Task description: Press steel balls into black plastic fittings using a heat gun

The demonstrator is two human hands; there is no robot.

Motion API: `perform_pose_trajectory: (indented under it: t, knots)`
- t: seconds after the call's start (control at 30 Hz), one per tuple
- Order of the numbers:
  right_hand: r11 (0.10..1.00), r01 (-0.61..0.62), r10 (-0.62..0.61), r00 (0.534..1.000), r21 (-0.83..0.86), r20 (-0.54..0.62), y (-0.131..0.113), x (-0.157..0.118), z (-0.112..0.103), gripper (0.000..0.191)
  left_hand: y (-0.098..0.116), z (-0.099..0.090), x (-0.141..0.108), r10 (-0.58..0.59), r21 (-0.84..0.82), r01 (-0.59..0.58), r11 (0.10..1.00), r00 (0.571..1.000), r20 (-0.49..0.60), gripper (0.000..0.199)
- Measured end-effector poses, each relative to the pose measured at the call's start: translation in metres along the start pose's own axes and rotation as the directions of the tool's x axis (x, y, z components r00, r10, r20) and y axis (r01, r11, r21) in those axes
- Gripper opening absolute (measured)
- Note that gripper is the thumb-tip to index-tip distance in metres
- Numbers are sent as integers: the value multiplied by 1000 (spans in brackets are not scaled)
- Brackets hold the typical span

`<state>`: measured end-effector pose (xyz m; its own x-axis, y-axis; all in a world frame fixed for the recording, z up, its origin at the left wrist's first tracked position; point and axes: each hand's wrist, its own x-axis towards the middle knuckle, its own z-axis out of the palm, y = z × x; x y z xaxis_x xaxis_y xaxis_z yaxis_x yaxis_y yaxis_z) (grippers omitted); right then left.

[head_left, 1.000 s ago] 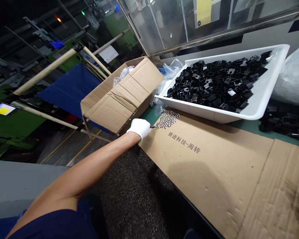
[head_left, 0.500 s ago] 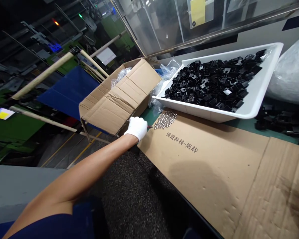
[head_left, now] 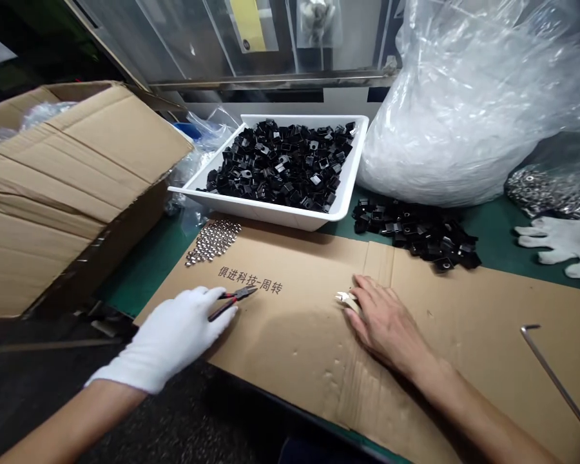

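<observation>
Centrally, on a flattened cardboard sheet (head_left: 290, 348) lying across a green desk (head_left: 145, 277), a white-gloved left hand (head_left: 169, 338) has its fingers (head_left: 205, 303) closed around red-handled pliers (head_left: 234, 301). Just to the right, the bare right hand (head_left: 386, 319) lies with its fingers (head_left: 367, 299) close together at a small pale piece (head_left: 347, 300); whether they grip it cannot be told. Steel balls (head_left: 212, 241) lie in a patch on the cardboard, just below a white tray (head_left: 270, 216) heaped with black plastic parts (head_left: 280, 164). More black parts (head_left: 410, 232) sit on the desk, beneath a large clear plastic bag (head_left: 439, 135).
</observation>
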<state>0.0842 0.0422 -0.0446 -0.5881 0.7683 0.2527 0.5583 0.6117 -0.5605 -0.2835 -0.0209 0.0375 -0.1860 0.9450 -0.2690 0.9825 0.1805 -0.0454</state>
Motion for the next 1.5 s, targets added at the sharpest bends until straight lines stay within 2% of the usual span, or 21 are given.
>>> perform_pose_trajectory:
  t: [0.07, 0.13, 0.17, 0.2, 0.23, 0.3, 0.37, 0.47, 0.53, 0.6, 0.7, 0.77, 0.8, 0.87, 0.97, 1.07, 1.2, 1.27, 1.37, 1.43, 1.5]
  knots:
    - [995, 31, -37, 998, 96, 56, -33, -9, 8, 27, 7, 13, 0, 8, 25, -9, 1000, 999, 33, 43]
    - [960, 128, -175, 969, 249, 176, -72, -24, 15, 16, 9, 23, 0, 2, 51, -4, 999, 999, 48, 42]
    - [919, 182, -271, 936, 349, 224, -88, -31, 18, 16, 9, 27, 0, -1, 41, -1, 999, 999, 44, 41]
    - [849, 159, -331, 904, 505, 271, -101, -36, 19, 21, 8, 30, 1, -1, 28, 0, 1000, 999, 35, 40]
    - [849, 121, -294, 917, 514, 269, -107, -38, 19, 25, 6, 32, 1, 1, 14, -1, 1000, 1000, 25, 39]
    - [905, 39, -145, 965, 424, 220, -102, -35, 14, 22, 3, 36, 2, 7, -22, -7, 1000, 1000, 13, 38]
    - [964, -39, 9, 993, 261, 114, -77, -27, 5, 19, 0, 39, 3, 3, -45, -3, 999, 1000, 5, 38]
    - [986, -120, 122, 992, 119, -9, -42, -18, 2, 24, 2, 41, 2, -8, -47, 8, 999, 1000, -11, 37]
    - [989, -138, 142, 987, 55, -71, -45, -20, 18, 29, 4, 41, 2, -2, -49, 0, 999, 1000, -31, 37]
    - [995, -90, 93, 991, 34, -92, -78, -31, 44, 31, 7, 41, 1, 5, -55, -7, 998, 999, -41, 37]
    - [983, 145, -142, 989, 113, -36, -151, -49, 77, 24, 7, 41, 2, -4, -59, 2, 998, 999, -36, 38]
    - [962, 225, -222, 974, 153, -35, -179, -53, 82, 38, 7, 41, 3, -4, -68, 2, 998, 999, -36, 39]
    - [974, 187, -184, 982, 131, -32, -181, -52, 78, 38, 7, 41, 3, 0, -76, -2, 997, 999, -35, 39]
    - [995, 86, -86, 996, 45, -2, -161, -46, 60, 33, 9, 40, 2, 3, -93, -6, 996, 999, -34, 39]
    - [999, -33, 32, 998, -23, -53, -98, -36, 27, 32, 11, 36, -1, -4, -117, -1, 993, 999, -41, 37]
    - [984, -140, 128, 986, -112, -107, -45, -44, 0, 29, 11, 33, -4, 2, -120, -7, 993, 999, -43, 35]
    - [927, -286, 244, 951, -244, -190, -7, -77, -27, 24, 6, 34, -5, -8, -165, 4, 986, 1000, -20, 27]
    - [894, -345, 286, 930, -286, -229, 5, -92, -36, 23, 12, 35, 1, 0, -192, 4, 981, 1000, 18, 30]
    - [867, -401, 323, 905, -296, -278, 19, -106, -45, 23, 48, 29, 11, 139, -184, -141, 973, 990, -21, 41]
    - [867, -415, 330, 893, -277, -307, 25, -111, -45, 24, 91, 16, 15, 247, -135, -256, 957, 966, -75, 39]
    - [874, -418, 327, 884, -249, -335, 28, -114, -42, 25, 142, 0, 20, 353, -88, -352, 932, 936, -8, 26]
